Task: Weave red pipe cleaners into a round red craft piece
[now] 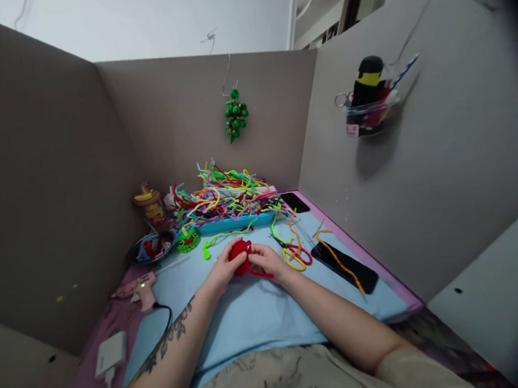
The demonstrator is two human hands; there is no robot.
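Note:
Both of my hands meet at the middle of the light blue mat [250, 314]. My left hand [223, 267] cups a small red pipe-cleaner ball [239, 250], fingers curled round it. My right hand [266, 260] pinches the same red piece from the right, and a loose red pipe-cleaner tail [258, 272] trails out beneath it. Just behind my hands lies a green pipe cleaner [222, 237].
A teal tray [234, 223] heaped with coloured pipe cleaners stands at the back. A pink glue gun [141, 287] lies left, with a white charger [110, 353]. Scissors [296, 252], a black phone [343, 266] and a second phone [294, 202] lie right. Grey partition walls enclose the desk.

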